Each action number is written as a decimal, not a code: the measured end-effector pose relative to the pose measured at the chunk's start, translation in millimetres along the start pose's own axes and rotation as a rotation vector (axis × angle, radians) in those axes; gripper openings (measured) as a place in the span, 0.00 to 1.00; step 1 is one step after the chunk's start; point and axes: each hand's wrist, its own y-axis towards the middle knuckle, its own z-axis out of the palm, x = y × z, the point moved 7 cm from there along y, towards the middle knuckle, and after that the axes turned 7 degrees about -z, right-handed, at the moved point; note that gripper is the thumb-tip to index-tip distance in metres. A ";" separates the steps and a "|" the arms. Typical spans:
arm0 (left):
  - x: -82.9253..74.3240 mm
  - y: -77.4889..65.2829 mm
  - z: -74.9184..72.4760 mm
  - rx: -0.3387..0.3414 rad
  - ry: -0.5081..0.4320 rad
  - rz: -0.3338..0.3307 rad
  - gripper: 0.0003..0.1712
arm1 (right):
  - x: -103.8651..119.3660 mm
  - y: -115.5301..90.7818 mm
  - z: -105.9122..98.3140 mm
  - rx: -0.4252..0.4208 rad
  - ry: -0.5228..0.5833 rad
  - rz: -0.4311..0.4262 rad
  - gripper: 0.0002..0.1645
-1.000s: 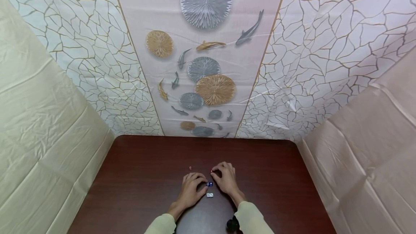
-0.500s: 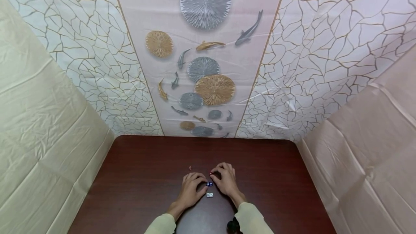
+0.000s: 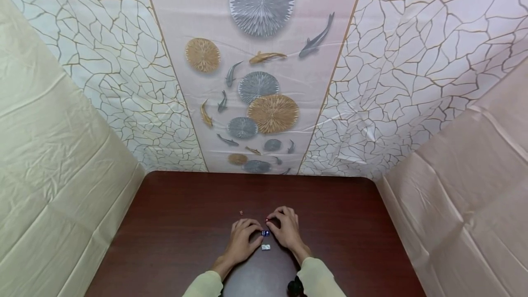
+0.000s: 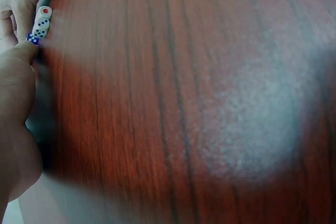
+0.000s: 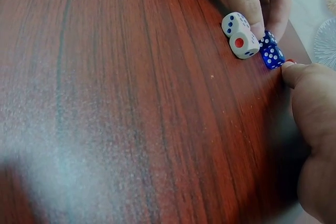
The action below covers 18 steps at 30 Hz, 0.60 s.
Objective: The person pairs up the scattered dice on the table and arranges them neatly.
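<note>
Two blue dice (image 3: 265, 233) sit side by side on the dark wooden table. My left hand (image 3: 242, 242) pinches the left one between thumb and fingers, as the right wrist view shows from the side. A red die (image 3: 267, 220) is between the thumb and forefinger of my right hand (image 3: 288, 229), just beyond the blue pair; in the right wrist view the thumb hides most of it. Nearer to me, a pair of white dice (image 5: 240, 36) stands close to the blue dice. A second red die (image 3: 241, 213) lies apart, past my left fingertips.
The reddish-brown table (image 3: 173, 223) ends at a back edge against a patterned cloth (image 3: 264, 150). Plain cloth hangs along the left and right sides. A black object (image 3: 294, 286) shows at my right cuff.
My right hand has brought the red die slightly left and toward me, closer to the blue dice. The left hand and the other dice look unmoved.
</note>
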 end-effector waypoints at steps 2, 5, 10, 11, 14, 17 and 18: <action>-0.5 0.4 -0.9 0.018 -0.004 -0.014 0.13 | 0.2 -0.9 0.3 -0.012 -0.005 -0.015 0.06; 0.1 0.4 -1.3 0.058 -0.029 -0.042 0.14 | 0.7 -2.2 0.3 -0.040 -0.014 -0.049 0.07; -1.0 0.7 -6.2 0.082 -0.073 -0.052 0.15 | 0.3 -2.8 -0.4 -0.058 -0.013 -0.062 0.07; -1.5 1.4 -9.0 0.066 -0.083 -0.047 0.15 | -0.5 -2.7 -0.2 -0.050 -0.010 -0.051 0.07; -0.7 4.1 -20.4 -0.020 -0.123 -0.037 0.14 | -2.8 -2.2 0.6 -0.022 0.008 -0.016 0.07; 5.0 6.9 -33.8 -0.133 -0.132 -0.050 0.13 | -4.2 -1.8 1.0 -0.007 0.014 0.000 0.07; 8.1 7.6 -37.8 -0.163 -0.128 -0.063 0.14 | -4.7 -1.8 1.2 -0.005 0.014 0.004 0.07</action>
